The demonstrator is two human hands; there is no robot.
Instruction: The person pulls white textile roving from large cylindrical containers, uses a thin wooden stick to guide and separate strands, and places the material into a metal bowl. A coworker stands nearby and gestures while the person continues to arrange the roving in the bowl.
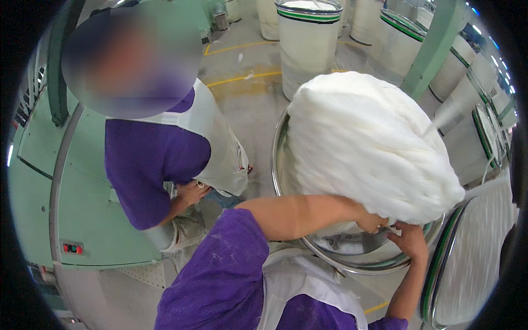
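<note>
A big, soft mound of white cotton sliver bulges out of a round can with a metal rim in front of me. My left hand reaches across, its forearm against the mound's near side, and its fingers are closed at the lower edge of the cotton. Close beside it, my right hand pinches at the same lower edge, with a bit of white strand between the two hands. The fingertips are partly hidden by the cotton. Inside the can below my hands, a grey metallic surface shows.
At my left a co-worker in a purple shirt and white apron stands by a green machine. Several white cans, including a tall one, stand behind. A green post rises at the right, near another can.
</note>
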